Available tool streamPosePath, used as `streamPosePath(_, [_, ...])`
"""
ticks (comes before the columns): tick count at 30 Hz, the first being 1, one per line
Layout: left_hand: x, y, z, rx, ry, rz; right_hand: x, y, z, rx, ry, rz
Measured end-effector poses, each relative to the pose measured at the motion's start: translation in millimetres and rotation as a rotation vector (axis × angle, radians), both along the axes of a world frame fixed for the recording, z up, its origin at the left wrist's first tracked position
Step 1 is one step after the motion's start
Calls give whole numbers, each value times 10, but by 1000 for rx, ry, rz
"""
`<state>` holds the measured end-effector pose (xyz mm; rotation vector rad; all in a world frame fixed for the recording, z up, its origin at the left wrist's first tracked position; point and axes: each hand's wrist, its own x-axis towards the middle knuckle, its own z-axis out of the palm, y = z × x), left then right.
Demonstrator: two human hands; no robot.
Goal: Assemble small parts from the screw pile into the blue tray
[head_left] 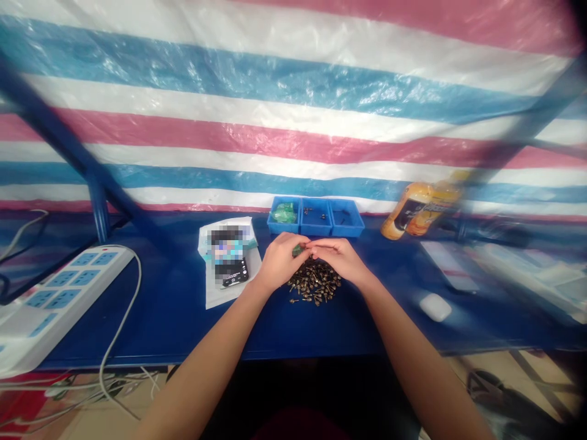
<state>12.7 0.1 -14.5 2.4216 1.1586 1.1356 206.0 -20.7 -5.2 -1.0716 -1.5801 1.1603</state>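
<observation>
Above a heap of small brass-coloured, screw-like metal parts, my two hands meet at the fingertips. My left hand is closed, and a small dark green thing shows between its thumb and fingers; its kind is unclear. My right hand has its fingers pressed together against the left fingertips, and whatever they pinch is too small or hidden to make out. Just beyond the hands stand three joined blue bins: the left bin holds a green plastic bag, the middle bin and right bin a few small parts.
A phone with its screen lit lies on white packaging at the left. Further left is a white power strip with cables. On the right are orange drink bottles, a white case and blurred flat items.
</observation>
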Motion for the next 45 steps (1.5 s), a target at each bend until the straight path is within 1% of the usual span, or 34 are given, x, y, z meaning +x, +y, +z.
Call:
streamPosePath(6, [15,-10,14,22,-62,47,-22,-11,26,-16,62,1])
streamPosePath(9, [21,-9,20,15,-99,46,-24,-15,35,-16,69,7])
streamPosePath(14, [37,-11,30,-41,-195,70,-17,-19,49,32,84,39])
streamPosePath(18, [44,-21,40,-135,-307,87,-18,20,-10,21,138,1])
streamPosePath(20, [42,-22,42,-183,-327,82,-15,53,-55,22,114,-41])
streamPosePath(24, [38,-13,36,-252,-321,55,-9,95,-94,91,70,-96])
streamPosePath(27, [44,-2,27,-284,-330,27,-11,87,-83,108,46,-81])
streamPosePath(31, [57,-1,27,-302,-335,2,-15,73,-85,79,0,-63])
streamPosePath(34, [53,-9,40,-287,-315,36,-3,91,-98,42,-82,-147])
streamPosePath(36, [46,-12,49,-297,-300,57,18,117,-106,26,-81,-245])
streamPosePath(41, [34,-4,46,-317,-284,73,138,190,-109,35,184,-574])
streamPosePath(43, [30,-1,43,-313,-273,70,214,210,-102,5,151,-625])
streamPosePath(45, [24,-1,43,-313,-264,71,299,223,-98,-35,38,-612])
